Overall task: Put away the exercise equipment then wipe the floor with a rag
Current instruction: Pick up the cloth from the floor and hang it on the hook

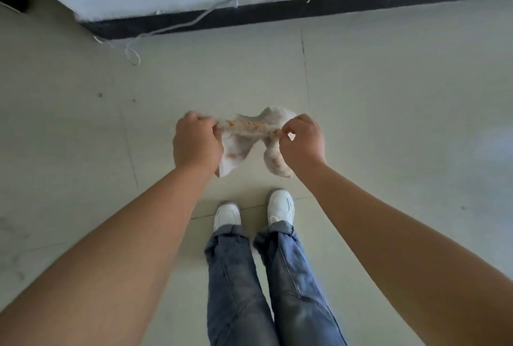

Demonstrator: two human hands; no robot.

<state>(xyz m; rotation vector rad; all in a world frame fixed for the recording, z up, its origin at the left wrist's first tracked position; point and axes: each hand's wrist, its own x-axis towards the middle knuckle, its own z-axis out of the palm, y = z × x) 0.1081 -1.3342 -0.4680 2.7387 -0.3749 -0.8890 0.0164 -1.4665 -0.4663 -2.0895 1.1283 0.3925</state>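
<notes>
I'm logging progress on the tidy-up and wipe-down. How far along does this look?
Done, apparently: no exercise equipment shows on the visible floor. In hand: the person stands upright, left hand and right hand pinching a stained white rag stretched between them in the air. Left: the rag is not on the floor yet, so wiping remains; small dark specks still show on the tiles.

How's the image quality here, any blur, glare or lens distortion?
Head view: strong wide-angle bending, forearms ballooning toward the lower corners; soft daylight with a pale sheen on the floor at right; rag and both hands, left hand and right hand, slightly soft.
</notes>
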